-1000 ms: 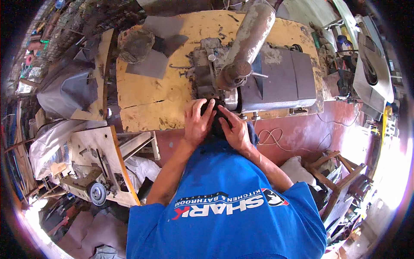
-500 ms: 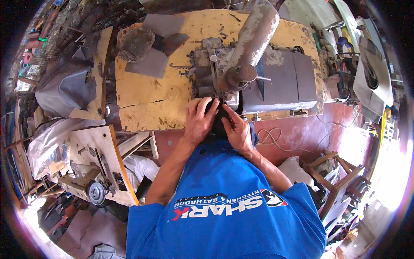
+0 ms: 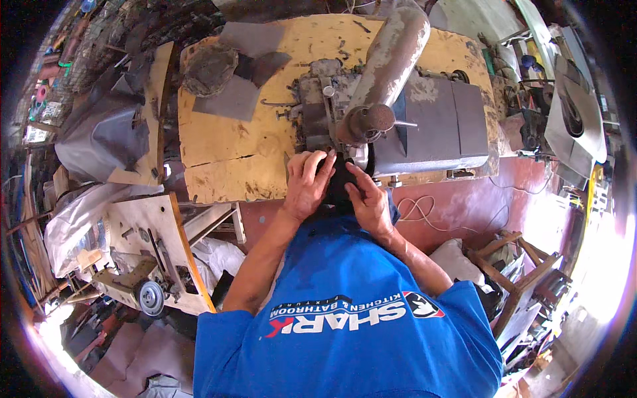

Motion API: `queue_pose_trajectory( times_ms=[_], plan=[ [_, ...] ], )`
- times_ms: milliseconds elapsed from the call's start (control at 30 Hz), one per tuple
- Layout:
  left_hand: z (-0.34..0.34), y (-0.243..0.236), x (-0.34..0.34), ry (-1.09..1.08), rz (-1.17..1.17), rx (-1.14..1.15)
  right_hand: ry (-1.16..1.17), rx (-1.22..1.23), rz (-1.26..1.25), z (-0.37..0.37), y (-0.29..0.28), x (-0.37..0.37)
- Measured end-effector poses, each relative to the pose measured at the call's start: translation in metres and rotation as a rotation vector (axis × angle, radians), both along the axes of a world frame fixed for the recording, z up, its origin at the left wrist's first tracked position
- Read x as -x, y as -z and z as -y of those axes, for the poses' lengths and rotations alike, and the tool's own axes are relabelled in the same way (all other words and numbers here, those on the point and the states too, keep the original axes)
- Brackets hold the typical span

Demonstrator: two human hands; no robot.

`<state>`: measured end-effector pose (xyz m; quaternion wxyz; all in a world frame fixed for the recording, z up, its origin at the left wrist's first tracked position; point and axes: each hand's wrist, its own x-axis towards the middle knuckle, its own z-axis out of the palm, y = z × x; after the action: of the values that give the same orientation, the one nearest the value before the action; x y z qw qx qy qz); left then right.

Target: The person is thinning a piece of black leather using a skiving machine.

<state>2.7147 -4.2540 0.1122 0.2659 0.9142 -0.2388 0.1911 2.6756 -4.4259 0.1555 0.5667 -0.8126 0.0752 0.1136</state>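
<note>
At the near edge of a yellowish wooden table (image 3: 219, 139), both hands work close together on a dark, flexible-looking piece of material (image 3: 340, 180). The fingers of my left hand (image 3: 306, 186) bend over its left side. My right hand (image 3: 370, 205) grips it from the right, index finger and thumb against it. The piece's far end lies at the front of a grey metal machine (image 3: 441, 123) that looks like a leather skiver, beside a shiny round part (image 3: 360, 156). Fingers and machine hide where the material meets it.
A thick, worn pipe (image 3: 391, 56) slants over the machine. Dark flat sheets (image 3: 229, 97) and a round, crusted dish (image 3: 210, 69) lie at the table's back left. Below left stands a board with a grey pulley wheel (image 3: 150, 297). A wooden frame (image 3: 514, 272) stands at right.
My right hand has shifted slightly right and toward me, its index finger lower on the dark piece. My left hand stays nearly in place.
</note>
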Motion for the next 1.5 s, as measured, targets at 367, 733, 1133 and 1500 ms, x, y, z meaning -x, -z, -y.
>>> queue_pose_trajectory(
  times_ms=[367,733,1133,1500],
  plan=[
    [0.001,-0.01,-0.006,0.033,0.034,-0.021,0.146,-0.125,0.115,0.024,0.011,-0.004],
    [0.003,-0.003,-0.001,0.02,0.01,-0.049,0.122,-0.028,0.131,0.029,0.013,-0.016],
    [0.005,0.004,0.0,0.005,0.065,-0.01,0.279,-0.136,0.043,0.11,-0.022,-0.005],
    [0.006,-0.063,0.063,0.3,-1.153,1.306,-0.186,0.514,0.595,0.082,-0.163,0.042]
  ],
)
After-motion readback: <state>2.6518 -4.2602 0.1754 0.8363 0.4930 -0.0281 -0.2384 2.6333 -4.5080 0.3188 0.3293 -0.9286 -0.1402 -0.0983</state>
